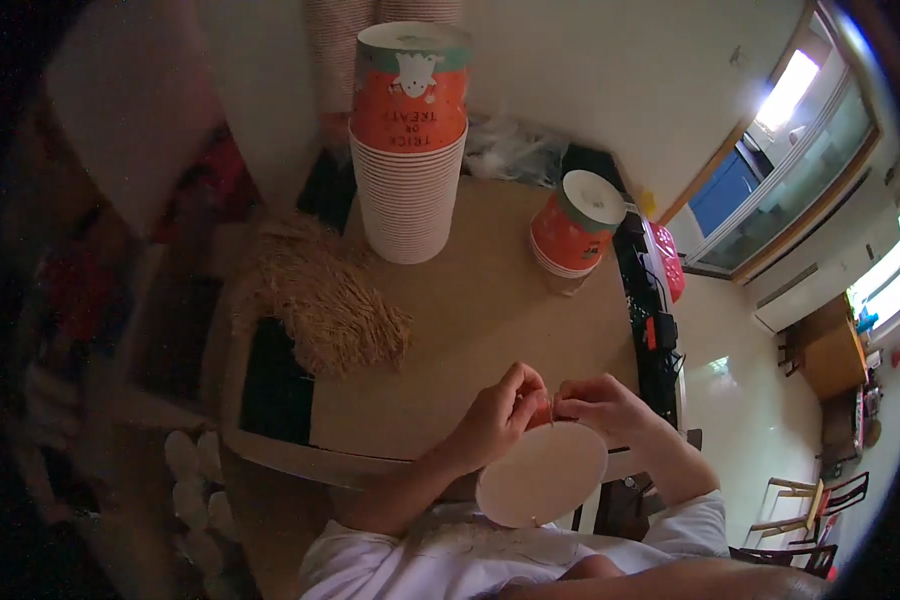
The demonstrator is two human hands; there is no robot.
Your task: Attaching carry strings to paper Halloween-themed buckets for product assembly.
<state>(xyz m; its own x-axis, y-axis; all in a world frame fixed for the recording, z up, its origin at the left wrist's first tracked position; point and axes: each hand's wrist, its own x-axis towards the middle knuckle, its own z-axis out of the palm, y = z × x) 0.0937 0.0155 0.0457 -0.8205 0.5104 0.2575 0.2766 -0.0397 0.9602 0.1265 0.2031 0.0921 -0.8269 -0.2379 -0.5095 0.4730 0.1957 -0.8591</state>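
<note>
Close to my body, a paper cup (542,476) shows its pale round face, with a patch of orange wall beyond its far edge. My left hand (510,408) and my right hand (592,405) meet at that edge, fingertips pinched. A thin brown strand of twine (552,408) seems to run between them; its ends are hidden by my fingers. A tiny tan bit sits on the cup's near edge. Left of my hands lies a loose bundle of tan twine (345,315) in many short strands.
A tall stack of orange, green and white paper cups (410,200) stands upside down on the brown table (470,330). A shorter stack (573,225) is at the right, near cables and a black power strip (660,332). Clear plastic bags (515,152) lie behind.
</note>
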